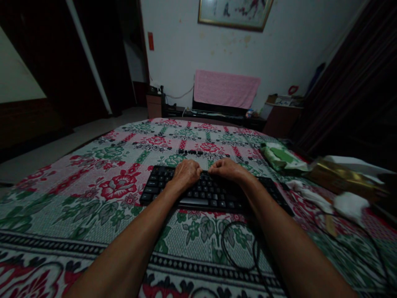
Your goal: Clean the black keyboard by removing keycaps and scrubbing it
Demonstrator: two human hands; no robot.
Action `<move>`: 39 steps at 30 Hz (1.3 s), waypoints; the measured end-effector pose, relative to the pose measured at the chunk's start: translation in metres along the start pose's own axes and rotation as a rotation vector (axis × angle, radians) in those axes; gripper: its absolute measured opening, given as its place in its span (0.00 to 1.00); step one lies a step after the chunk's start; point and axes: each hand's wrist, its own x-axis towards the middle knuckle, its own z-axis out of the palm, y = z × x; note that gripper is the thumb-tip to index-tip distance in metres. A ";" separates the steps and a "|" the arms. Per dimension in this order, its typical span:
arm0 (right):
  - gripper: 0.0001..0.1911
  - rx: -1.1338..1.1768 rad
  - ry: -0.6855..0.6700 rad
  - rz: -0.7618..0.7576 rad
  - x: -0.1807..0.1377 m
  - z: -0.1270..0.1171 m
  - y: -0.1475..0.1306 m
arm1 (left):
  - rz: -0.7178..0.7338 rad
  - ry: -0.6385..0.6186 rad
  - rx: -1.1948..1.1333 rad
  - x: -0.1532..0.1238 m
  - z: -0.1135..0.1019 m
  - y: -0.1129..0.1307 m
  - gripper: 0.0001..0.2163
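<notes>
Head view: curled hands (187, 171) (226, 169) at the keyboard's (201, 193) far edge, grasp unclear, key lettering (152, 190) illegible.

I count one keyboard (211, 194) under my fingers (196, 169), one towel (226, 88) and one picture (235, 15) beyond them, one green packet (281, 157) to their right.

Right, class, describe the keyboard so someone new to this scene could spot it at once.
Find the flowered cloth filling the foreground. On it, under the left hand and right hand, lies the long black keyboard. Its rows of keys set it apart from the small black pieces beyond and the green packet to its right.
</notes>
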 end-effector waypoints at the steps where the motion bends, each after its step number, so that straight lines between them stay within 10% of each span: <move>1: 0.07 -0.001 0.004 0.003 0.001 0.001 0.000 | -0.001 -0.005 -0.003 0.000 0.001 -0.001 0.16; 39: 0.08 0.027 -0.187 0.161 0.019 -0.008 0.004 | -0.009 -0.051 -0.025 0.003 0.008 -0.003 0.15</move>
